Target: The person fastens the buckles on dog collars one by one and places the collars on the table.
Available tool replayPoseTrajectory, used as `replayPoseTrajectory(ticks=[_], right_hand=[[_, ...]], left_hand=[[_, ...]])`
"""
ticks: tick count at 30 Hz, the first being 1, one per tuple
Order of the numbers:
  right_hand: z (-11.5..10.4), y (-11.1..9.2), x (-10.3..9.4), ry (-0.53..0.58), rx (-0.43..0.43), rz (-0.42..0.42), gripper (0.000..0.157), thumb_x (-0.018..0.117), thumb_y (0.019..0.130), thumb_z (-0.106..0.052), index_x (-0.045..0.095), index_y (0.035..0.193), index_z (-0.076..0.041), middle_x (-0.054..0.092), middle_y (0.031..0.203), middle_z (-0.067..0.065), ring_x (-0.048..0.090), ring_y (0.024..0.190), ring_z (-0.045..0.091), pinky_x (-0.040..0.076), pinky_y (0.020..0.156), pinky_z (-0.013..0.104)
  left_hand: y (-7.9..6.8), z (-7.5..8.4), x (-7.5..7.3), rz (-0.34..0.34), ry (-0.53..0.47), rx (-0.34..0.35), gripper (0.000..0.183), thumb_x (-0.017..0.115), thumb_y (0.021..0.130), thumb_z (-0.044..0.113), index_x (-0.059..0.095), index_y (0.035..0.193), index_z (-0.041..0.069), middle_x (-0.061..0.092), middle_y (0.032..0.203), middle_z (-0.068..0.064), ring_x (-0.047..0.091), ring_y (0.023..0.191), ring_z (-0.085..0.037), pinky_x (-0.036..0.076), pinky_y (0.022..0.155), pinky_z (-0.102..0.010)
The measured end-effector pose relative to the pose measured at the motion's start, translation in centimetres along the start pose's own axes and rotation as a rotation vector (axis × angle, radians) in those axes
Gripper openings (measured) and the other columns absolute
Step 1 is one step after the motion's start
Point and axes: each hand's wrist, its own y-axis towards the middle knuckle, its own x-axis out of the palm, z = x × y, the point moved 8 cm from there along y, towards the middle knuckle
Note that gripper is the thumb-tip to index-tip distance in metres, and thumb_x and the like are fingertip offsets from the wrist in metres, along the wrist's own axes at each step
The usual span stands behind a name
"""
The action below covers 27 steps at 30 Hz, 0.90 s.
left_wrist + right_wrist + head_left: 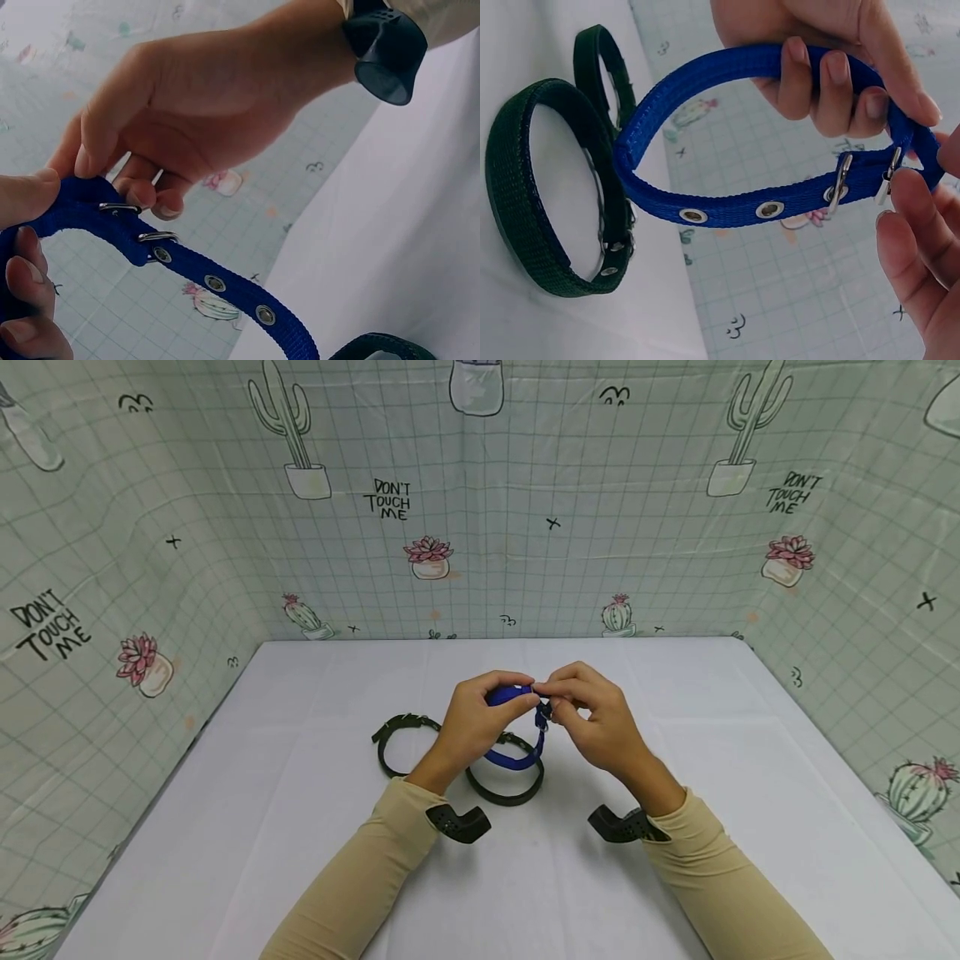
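Note:
A blue collar (512, 762) of woven webbing is held up off the table, curved into a loop. My left hand (472, 717) grips the loop, its fingers curled round the band in the right wrist view. Opposite it, my right hand (600, 720) pinches the doubled webbing beside the buckle, thumb and fingertips close to the left hand's. A metal buckle (892, 169) and a second metal loop (841, 176) sit on the strap, which has metal-rimmed eyelets (769, 210). The strap's tip is partly hidden by the fingers.
Two dark green collars lie looped on the white table (300, 827): one (510, 800) beneath the hands, the other (382, 752) further left, partly behind the left hand. A patterned cloth (510, 552) hangs around the back and sides. Each wrist wears a black camera mount (459, 823).

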Motion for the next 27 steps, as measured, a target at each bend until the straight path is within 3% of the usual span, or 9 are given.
replayPoseTrajectory(ticks=[6,13,27], right_hand=[[0.0,0.0,-0.1,-0.018,0.021,0.019,0.023,0.058,0.087,0.02,0.066,0.106,0.011,0.064,0.095,0.019,0.06,0.065,0.02,0.051,0.061,0.02],[0.4,-0.1,-0.1,-0.015,0.081,0.044,0.017,0.063,0.088,0.015,0.063,0.105,0.01,0.063,0.074,0.014,0.06,0.061,0.021,0.051,0.06,0.024],[1.0,-0.4,0.3,0.063,0.108,0.053,0.015,0.061,0.09,0.015,0.067,0.103,0.009,0.064,0.097,0.018,0.057,0.061,0.017,0.057,0.068,0.022]], left_hand=[[0.0,0.0,-0.1,0.005,0.02,-0.007,0.033,0.075,0.092,0.03,0.072,0.119,0.011,0.069,0.115,-0.003,0.067,0.102,-0.017,0.056,0.085,-0.033],[0.1,0.0,-0.1,-0.003,0.005,-0.008,0.034,0.074,0.093,0.031,0.071,0.119,0.009,0.069,0.113,-0.003,0.067,0.1,-0.017,0.056,0.085,-0.033],[0.0,0.2,-0.2,0.009,-0.013,-0.001,0.033,0.073,0.095,0.03,0.069,0.121,0.01,0.067,0.116,-0.004,0.065,0.103,-0.019,0.055,0.087,-0.034]])
